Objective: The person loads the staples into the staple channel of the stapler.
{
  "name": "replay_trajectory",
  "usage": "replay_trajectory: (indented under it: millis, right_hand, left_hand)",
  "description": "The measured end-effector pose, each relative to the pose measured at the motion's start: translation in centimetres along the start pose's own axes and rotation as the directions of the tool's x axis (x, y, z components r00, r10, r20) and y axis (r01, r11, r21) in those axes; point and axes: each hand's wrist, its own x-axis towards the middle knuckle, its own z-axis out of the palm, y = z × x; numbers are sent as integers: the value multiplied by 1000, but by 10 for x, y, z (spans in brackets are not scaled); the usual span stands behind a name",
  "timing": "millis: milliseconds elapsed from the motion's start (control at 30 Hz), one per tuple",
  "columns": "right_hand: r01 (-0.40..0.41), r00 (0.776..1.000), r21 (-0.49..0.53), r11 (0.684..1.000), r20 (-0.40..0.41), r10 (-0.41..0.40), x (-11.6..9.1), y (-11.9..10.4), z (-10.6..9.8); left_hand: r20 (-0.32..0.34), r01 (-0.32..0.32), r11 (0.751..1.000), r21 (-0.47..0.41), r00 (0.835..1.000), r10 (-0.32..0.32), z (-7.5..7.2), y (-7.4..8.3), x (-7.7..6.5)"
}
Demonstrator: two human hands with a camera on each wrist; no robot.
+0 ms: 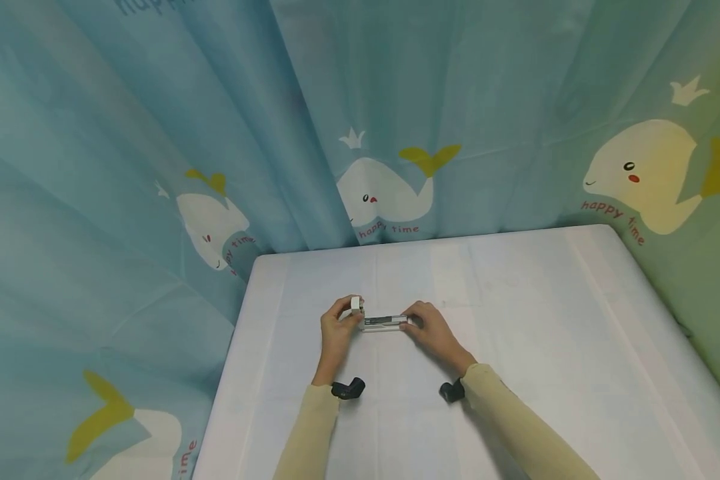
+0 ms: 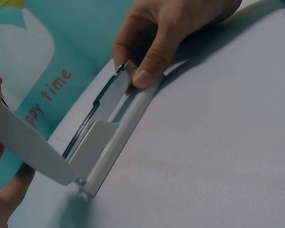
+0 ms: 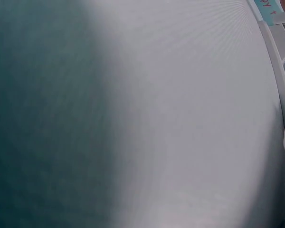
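Observation:
An opened white stapler [image 1: 384, 329] lies on the table between the two hands, its long base [image 2: 115, 147] running lengthwise and its metal magazine [image 1: 387, 320] showing above. My left hand [image 1: 336, 337] grips the lifted top cover [image 2: 35, 148], which tilts up from the hinge end. At the opposite end, my right hand [image 1: 435, 331] pinches the stapler near the front, thumb along the base and fingers by the magazine tip. Only a strip of the stapler shows at the right edge of the right wrist view. Fingers hide the magazine's front tip.
A white cloth covers the table [image 1: 528, 300]. Behind and to the sides hangs a blue-green curtain [image 1: 504, 100] with whale prints, close to the table's edges. Black wrist mounts [image 1: 349, 389] sit near both sleeves.

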Motion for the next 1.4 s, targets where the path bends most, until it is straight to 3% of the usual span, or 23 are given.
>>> replay_trajectory:
  millis: [133, 267, 467, 733, 967, 1400]
  right_hand:
    - [9, 1000, 8, 1000, -5, -9, 0, 0, 0]
    - [26, 999, -5, 1000, -19, -26, 0, 0, 0]
    - [50, 999, 24, 998, -13, -49, 1, -3, 2]
    - [61, 998, 20, 998, -23, -60, 2, -3, 0]
    - [63, 998, 13, 998, -30, -63, 1, -3, 0]
    - [68, 997, 7, 998, -43, -68, -1, 1, 0]
  left_hand:
    - [5, -16, 1000, 19, 1000, 16, 7, 0, 1]
    - [50, -55, 988, 147, 998, 48, 17, 4, 0]
    - [110, -163, 927, 339, 985, 133, 32, 5, 0]
    - [150, -247, 866, 435, 968, 201, 41, 5, -1]
    - [200, -326, 795, 512, 945, 259, 47, 1, -1]
    - [295, -365, 707, 606, 928, 226, 57, 0, -2]
